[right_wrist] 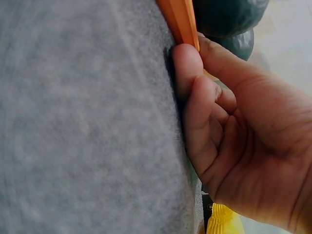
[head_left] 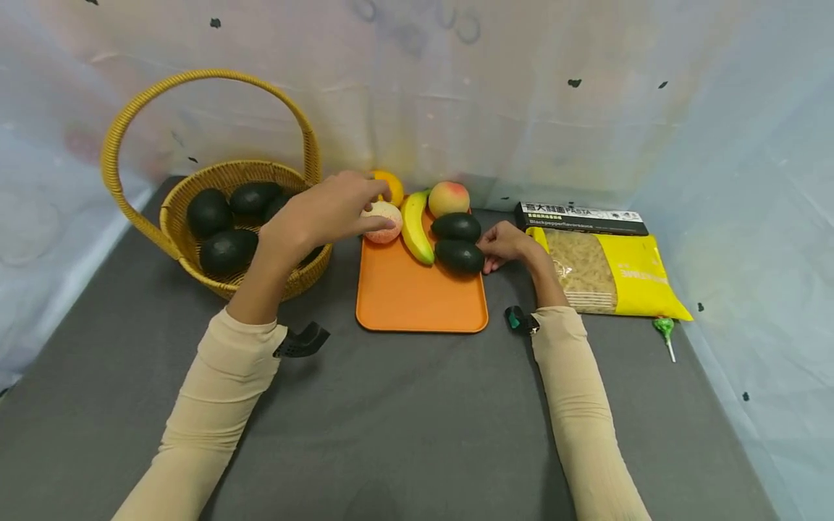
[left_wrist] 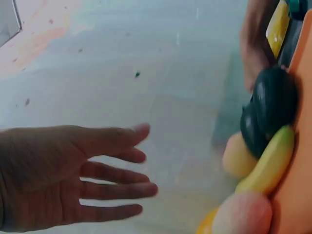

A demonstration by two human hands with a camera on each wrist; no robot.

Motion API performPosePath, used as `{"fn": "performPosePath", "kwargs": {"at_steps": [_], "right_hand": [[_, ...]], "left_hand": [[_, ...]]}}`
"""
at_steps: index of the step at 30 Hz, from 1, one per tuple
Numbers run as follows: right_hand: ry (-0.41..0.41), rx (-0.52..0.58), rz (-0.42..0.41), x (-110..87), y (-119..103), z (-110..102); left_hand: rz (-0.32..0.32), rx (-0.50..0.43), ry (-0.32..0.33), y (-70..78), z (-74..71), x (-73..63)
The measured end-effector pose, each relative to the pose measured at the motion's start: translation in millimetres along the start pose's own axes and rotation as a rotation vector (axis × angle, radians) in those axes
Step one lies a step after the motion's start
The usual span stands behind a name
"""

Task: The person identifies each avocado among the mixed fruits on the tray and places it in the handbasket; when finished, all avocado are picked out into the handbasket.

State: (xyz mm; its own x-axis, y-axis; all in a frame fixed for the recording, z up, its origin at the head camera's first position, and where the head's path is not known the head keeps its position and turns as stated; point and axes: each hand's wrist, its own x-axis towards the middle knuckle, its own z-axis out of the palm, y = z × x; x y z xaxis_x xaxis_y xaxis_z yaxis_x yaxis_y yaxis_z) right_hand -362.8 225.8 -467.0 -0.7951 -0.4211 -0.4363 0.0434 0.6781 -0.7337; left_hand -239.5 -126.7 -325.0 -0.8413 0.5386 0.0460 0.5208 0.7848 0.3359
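Observation:
Above the gap between the wicker basket (head_left: 177,217) and the orange tray (head_left: 417,304), my left hand (head_left: 329,210) hovers with fingers spread, holding nothing. In the left wrist view that hand (left_wrist: 83,178) has straight, parted fingers. Nearest to it on the tray is a pale pink peach (head_left: 384,226), partly behind the thumb. My right hand (head_left: 515,246) pinches the tray's right rim (right_wrist: 185,22) between thumb and curled fingers. Two dark green avocados (head_left: 459,257) lie beside it on the tray, with a banana (head_left: 415,228), another peach (head_left: 449,197) and an orange (head_left: 391,187).
Several dark avocados (head_left: 228,252) sit in the tall-handled basket at the left. To the right lie a yellow pasta bag (head_left: 632,275), a black pasta box (head_left: 580,218) and a green lollipop (head_left: 664,327). A patterned curtain (head_left: 554,108) hangs behind the grey tabletop (head_left: 404,412).

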Motion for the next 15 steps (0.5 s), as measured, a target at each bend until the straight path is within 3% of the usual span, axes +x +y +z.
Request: {"fn": "performPosePath", "kwargs": {"at_steps": [3, 8, 11, 15], "right_hand": [[-0.009, 0.005, 0.016, 0.6, -2, 2], [-0.015, -0.013, 0.016, 1.7, -1, 0], [0.006, -0.025, 0.009, 1.6, -1, -1], [0.007, -0.032, 0.006, 3.9, -1, 0]], "left_hand": [[0.110, -0.028, 0.049, 9.0, 7.3, 13.1], [0.215, -0.040, 0.113, 21.6, 28.2, 29.0], [0.258, -0.043, 0.095, 27.2, 43.8, 39.9], [0.280, -0.078, 0.024, 27.2, 63.9, 51.3]]}}
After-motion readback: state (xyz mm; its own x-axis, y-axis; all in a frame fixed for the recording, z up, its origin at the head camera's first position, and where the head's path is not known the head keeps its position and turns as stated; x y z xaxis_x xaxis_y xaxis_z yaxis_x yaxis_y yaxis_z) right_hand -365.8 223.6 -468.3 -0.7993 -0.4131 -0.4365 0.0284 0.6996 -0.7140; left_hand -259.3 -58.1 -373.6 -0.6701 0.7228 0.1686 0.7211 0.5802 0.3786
